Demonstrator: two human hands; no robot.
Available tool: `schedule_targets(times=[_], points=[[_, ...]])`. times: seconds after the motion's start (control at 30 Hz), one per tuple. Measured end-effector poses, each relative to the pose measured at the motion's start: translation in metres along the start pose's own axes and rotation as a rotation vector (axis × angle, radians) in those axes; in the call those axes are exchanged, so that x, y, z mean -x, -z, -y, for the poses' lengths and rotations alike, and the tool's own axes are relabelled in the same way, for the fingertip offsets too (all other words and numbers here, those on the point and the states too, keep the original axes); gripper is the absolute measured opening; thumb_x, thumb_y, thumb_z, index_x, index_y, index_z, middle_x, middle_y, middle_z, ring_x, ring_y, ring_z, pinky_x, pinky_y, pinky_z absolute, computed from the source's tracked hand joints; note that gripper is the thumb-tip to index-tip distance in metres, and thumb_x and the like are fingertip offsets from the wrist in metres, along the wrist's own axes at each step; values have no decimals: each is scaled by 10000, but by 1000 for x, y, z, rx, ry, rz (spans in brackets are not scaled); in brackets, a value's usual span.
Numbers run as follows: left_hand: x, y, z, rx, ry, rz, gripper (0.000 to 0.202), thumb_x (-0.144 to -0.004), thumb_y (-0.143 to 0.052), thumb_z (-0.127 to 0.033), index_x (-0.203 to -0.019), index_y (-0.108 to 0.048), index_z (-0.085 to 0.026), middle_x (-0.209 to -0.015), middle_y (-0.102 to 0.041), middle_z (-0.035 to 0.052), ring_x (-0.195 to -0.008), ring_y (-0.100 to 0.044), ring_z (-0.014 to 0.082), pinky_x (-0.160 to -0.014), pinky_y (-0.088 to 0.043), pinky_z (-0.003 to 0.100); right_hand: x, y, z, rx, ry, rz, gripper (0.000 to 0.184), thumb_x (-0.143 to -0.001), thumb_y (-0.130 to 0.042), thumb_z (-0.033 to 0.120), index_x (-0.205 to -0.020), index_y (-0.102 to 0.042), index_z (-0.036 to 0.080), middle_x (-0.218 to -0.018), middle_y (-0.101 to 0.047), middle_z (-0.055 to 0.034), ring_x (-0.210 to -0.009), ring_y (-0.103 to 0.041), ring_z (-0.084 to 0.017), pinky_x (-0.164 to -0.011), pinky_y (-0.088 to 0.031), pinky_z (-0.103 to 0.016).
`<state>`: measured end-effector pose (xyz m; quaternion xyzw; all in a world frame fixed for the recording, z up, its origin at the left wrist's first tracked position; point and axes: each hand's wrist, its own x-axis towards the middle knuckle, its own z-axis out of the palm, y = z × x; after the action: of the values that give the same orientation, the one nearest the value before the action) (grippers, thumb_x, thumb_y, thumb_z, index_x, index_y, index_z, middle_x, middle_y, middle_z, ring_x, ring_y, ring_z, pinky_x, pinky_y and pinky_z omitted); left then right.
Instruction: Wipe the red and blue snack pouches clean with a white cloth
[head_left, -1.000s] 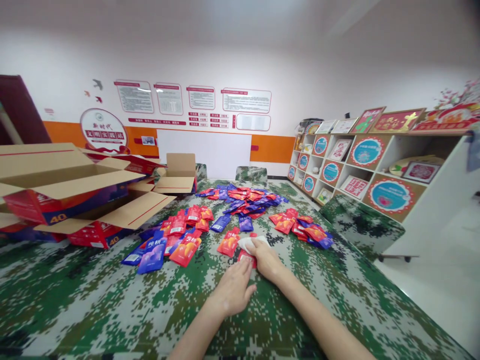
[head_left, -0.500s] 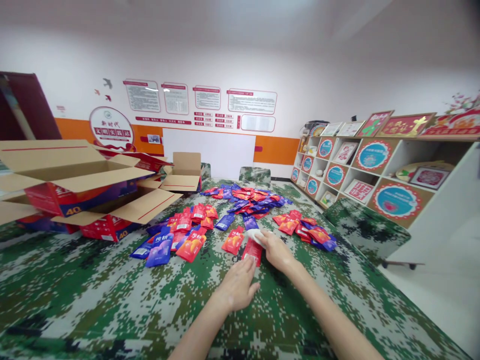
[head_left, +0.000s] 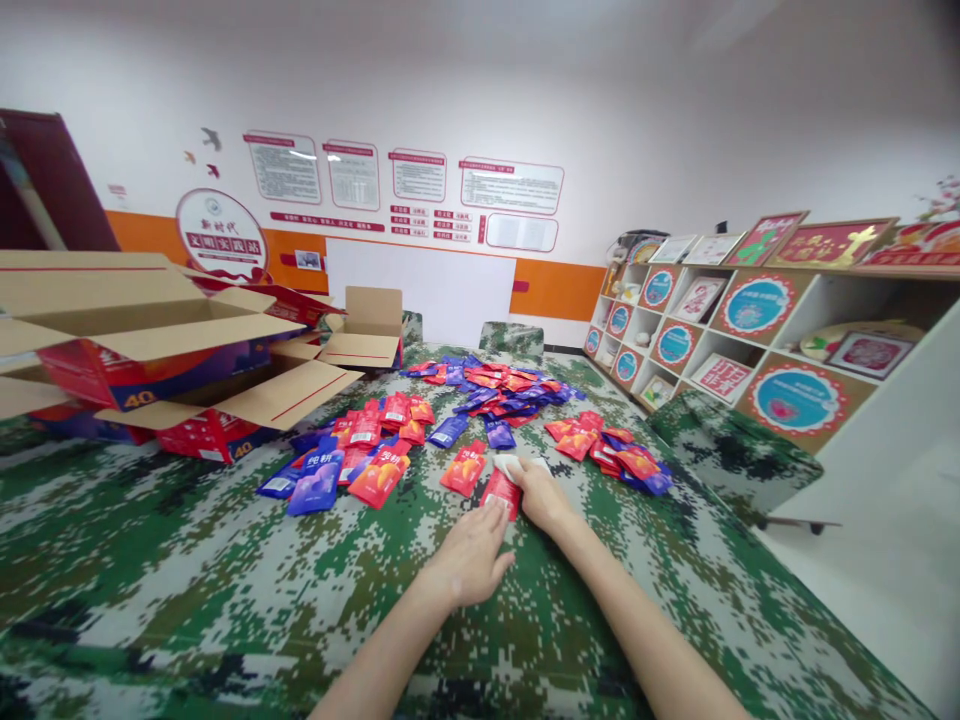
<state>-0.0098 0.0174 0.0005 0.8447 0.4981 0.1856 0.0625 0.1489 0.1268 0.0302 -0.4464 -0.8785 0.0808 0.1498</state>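
Note:
A red sachet [head_left: 501, 490] lies on the camouflage tablecloth [head_left: 225, 590] in front of me. My left hand [head_left: 469, 555] rests flat on the cloth with its fingertips on the sachet's near end. My right hand [head_left: 541, 493] is closed round a crumpled white cloth [head_left: 510, 465], which presses on the sachet's far end. Another red sachet [head_left: 463, 469] lies just to the left.
Heaps of red and purple sachets [head_left: 352, 455] spread left, a pile [head_left: 495, 390] further back and a smaller one [head_left: 619, 452] to the right. Opened cardboard boxes [head_left: 150, 350] stand at the left. A shelf unit [head_left: 750, 320] lines the right wall. Chair backs [head_left: 512, 338] stand beyond the table.
The view has shifted a little. My right hand has slid the white cloth along the red sachet while my left hand stays on its near end.

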Motion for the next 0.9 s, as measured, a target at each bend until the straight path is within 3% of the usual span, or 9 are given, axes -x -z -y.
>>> schedule_targets(times=[0.2,0.33,0.47,0.63,0.77,0.9], points=[[1,2,-4,-30,-6,17,546,-890,-412,-388,-1365,-308,-138,-1421,-322,125,-1300,-286,268,-1073,-211,388,-18,1,-19,42,-64,-6,475,-761,-458,83,-1211,-556,201,-1156,-595,-127,-1066,-522,-247,-921,-345,-336],[-6,9,-9,-45,15,8,499,-846,-477,-391,-1283,-404,-161,-1325,-428,130,-1216,-391,287,-1010,-298,407,-16,3,-21,47,-50,-21,529,-727,-466,62,-1229,-541,211,-1176,-588,-105,-1074,-520,-226,-918,-353,-311],[-31,15,-12,-84,107,-1,454,-762,-577,-459,-1112,-519,-176,-1144,-537,136,-1107,-468,319,-952,-338,440,-7,11,-23,49,-32,-45,547,-722,-440,45,-1223,-550,234,-1188,-583,-88,-1078,-527,-215,-916,-365,-297],[-68,7,-5,-99,242,-66,712,-580,-696,-553,-1140,-477,-171,-1176,-504,141,-1147,-422,356,-971,-316,470,16,12,-33,61,7,-80,549,-735,-406,32,-1231,-547,219,-1222,-563,-93,-1097,-523,-214,-919,-377,-293],[-80,3,2,-56,262,-71,591,-641,-669,-342,-1157,-449,-155,-1112,-543,149,-1096,-479,334,-929,-361,429,33,12,-39,59,18,-96,578,-734,-407,23,-1263,-519,227,-1285,-523,-95,-1141,-500,-217,-943,-370,-300],[-77,7,11,-23,253,-80,471,-691,-531,-94,-1146,-436,-169,-1020,-597,123,-1006,-554,279,-871,-402,380,41,15,-44,81,-28,-113,593,-720,-413,16,-1277,-509,198,-1315,-496,-124,-1186,-472,-231,-988,-346,-329]])
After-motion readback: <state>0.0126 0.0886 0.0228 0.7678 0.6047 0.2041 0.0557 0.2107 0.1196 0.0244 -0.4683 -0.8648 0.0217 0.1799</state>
